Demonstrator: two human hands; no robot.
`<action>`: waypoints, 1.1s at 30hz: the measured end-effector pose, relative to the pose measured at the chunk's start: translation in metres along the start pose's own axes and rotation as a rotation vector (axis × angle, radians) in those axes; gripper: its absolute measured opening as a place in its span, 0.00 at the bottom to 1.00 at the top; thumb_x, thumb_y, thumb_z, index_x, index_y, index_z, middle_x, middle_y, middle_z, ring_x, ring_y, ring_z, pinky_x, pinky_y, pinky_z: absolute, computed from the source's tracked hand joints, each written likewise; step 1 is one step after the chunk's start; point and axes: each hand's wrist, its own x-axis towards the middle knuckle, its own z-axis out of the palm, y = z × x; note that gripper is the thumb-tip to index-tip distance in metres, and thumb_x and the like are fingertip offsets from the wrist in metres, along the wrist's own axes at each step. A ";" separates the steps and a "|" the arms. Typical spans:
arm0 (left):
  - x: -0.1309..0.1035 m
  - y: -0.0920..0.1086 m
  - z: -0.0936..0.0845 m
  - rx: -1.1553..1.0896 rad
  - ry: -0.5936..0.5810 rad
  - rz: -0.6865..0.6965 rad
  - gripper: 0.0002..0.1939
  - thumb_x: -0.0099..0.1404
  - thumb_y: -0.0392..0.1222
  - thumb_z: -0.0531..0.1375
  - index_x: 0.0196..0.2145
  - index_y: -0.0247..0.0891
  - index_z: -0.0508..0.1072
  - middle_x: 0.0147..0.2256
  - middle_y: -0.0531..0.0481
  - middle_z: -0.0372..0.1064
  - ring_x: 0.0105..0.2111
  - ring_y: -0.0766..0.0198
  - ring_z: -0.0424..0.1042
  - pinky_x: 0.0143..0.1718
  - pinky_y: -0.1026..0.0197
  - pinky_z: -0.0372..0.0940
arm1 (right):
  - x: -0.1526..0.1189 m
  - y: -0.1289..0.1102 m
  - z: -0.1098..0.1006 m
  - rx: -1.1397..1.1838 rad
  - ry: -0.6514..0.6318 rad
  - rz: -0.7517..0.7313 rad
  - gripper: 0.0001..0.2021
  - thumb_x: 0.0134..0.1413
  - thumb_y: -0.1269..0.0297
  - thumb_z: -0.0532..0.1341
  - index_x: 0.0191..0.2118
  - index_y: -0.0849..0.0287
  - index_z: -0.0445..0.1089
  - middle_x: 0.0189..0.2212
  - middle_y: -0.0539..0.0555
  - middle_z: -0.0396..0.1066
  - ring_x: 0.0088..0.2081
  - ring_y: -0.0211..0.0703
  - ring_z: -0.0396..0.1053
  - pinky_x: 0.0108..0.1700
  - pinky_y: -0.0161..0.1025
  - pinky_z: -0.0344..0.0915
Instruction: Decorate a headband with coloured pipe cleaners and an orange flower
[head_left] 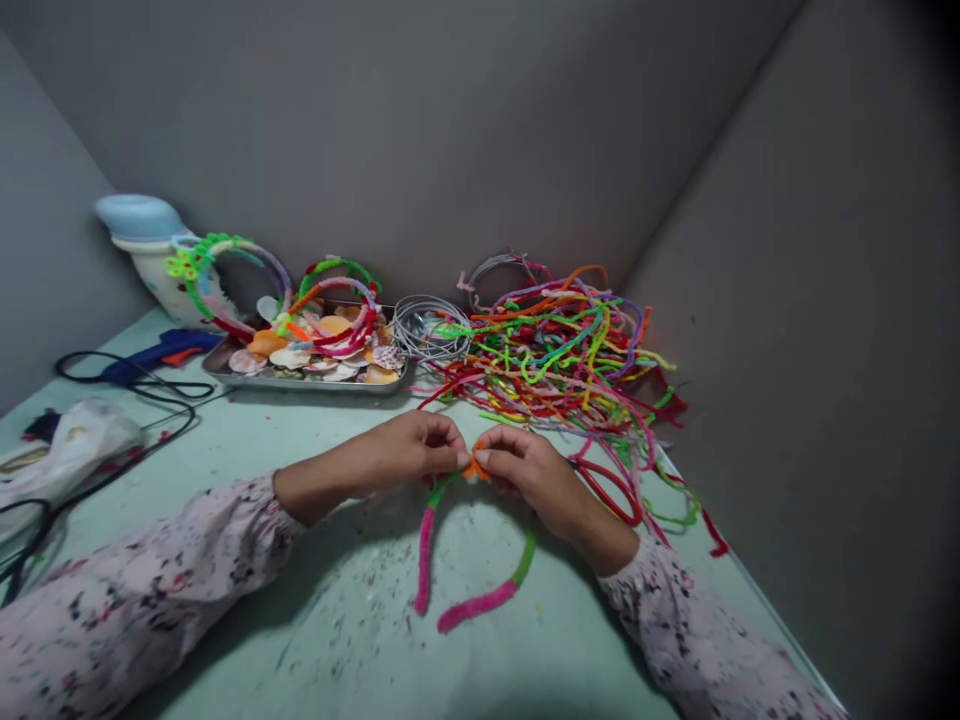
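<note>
Both hands meet over the middle of the pale green table (352, 560). My left hand (424, 445) pinches the left side of a small orange piece (474, 464) between thumb and finger. On its right side, my right hand (525, 465) has the same piece pinched. Beneath the hands hangs a curved band wrapped in green and pink fuzzy wire (480, 605), its two pink ends pointing toward me and apart. The top of the band is hidden behind my fingers, so whether the orange piece is joined to it cannot be made out.
Behind stand a metal tray (300, 384) of shells with fuzzy hoops, a wire coil (433, 328) and a heap of coloured fuzzy wires (570, 340). Red-handled scissors (611, 490) lie beside my right hand. At left are a blue tool (154, 355), black cable and a bottle (154, 250).
</note>
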 end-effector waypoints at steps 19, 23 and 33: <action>-0.004 -0.005 0.023 0.614 0.318 0.263 0.15 0.55 0.46 0.63 0.38 0.37 0.68 0.29 0.52 0.67 0.28 0.64 0.63 0.28 0.64 0.55 | 0.005 0.015 -0.005 0.096 -0.032 0.039 0.07 0.50 0.62 0.61 0.31 0.60 0.68 0.18 0.44 0.57 0.17 0.30 0.49 0.18 0.32 0.40; -0.005 -0.002 0.026 0.626 0.302 0.280 0.07 0.59 0.41 0.58 0.36 0.37 0.69 0.29 0.51 0.67 0.28 0.65 0.64 0.29 0.64 0.56 | 0.005 0.015 -0.005 0.080 -0.029 0.044 0.06 0.50 0.62 0.61 0.31 0.60 0.68 0.18 0.45 0.59 0.18 0.29 0.49 0.18 0.32 0.41; 0.001 -0.005 0.024 0.270 0.250 0.191 0.06 0.58 0.39 0.58 0.35 0.36 0.68 0.25 0.55 0.65 0.25 0.68 0.64 0.26 0.66 0.57 | 0.004 0.012 -0.004 0.055 0.003 0.032 0.06 0.50 0.63 0.61 0.31 0.61 0.69 0.18 0.44 0.58 0.18 0.30 0.49 0.18 0.32 0.41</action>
